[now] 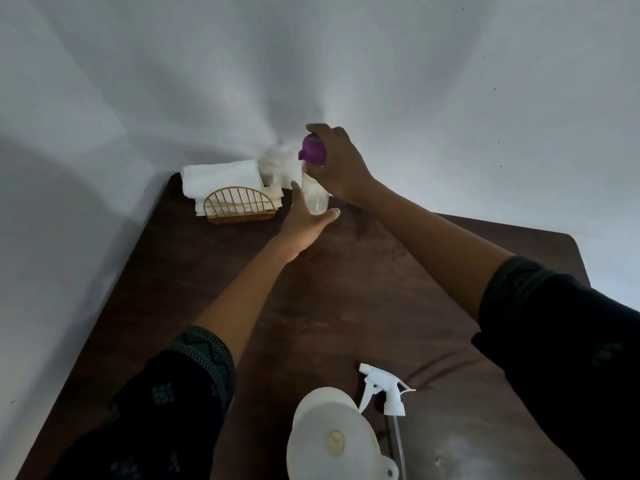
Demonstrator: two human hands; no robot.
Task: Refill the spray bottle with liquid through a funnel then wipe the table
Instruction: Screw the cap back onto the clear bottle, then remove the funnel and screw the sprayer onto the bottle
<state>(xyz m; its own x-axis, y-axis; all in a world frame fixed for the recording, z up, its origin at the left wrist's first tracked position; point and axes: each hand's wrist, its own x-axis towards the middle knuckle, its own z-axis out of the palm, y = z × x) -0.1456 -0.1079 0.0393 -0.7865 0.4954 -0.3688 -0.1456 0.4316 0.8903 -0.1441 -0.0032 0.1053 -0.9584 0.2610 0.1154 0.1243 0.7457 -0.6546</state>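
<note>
The spray bottle itself we cannot see whole: a white funnel (332,441) stands over it at the near edge of the dark wooden table (194,271), and its white trigger head (382,393) lies just beside the funnel, dip tube trailing toward us. Far across the table, by the wall, we have both hands on a clear bottle with a purple cap (314,174), which stands upright, long axis vertical. Our right hand (337,164) curls over the purple cap from above, a grip that pinches it. Our left hand (306,216) reaches in low, fingers straight and spread beside the bottle's base, touching or nearly so. The bottle sits well apart from the funnel, so we judge the coming move a long carry back toward us. A wire holder of white napkins (239,202) stands just left of the bottle.
</note>
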